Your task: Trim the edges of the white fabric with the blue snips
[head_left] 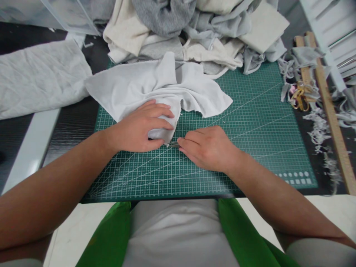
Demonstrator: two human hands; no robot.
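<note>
A crumpled piece of light grey fabric [155, 83] lies on the green cutting mat [258, 118]. My left hand [141, 126] presses down on a folded corner of this fabric near the mat's middle. Just to its right, my right hand [207, 148] is closed around a small metal tool [174, 144], whose tip touches the fabric's lower edge. Most of the tool is hidden inside the hand, so its kind is unclear.
A heap of grey and cream cloth [194, 29] sits at the back. A flat grey cloth [39, 78] lies at left. Gold scissors [300, 98], a wooden ruler [333, 122] and fabric scraps [319, 129] lie at right.
</note>
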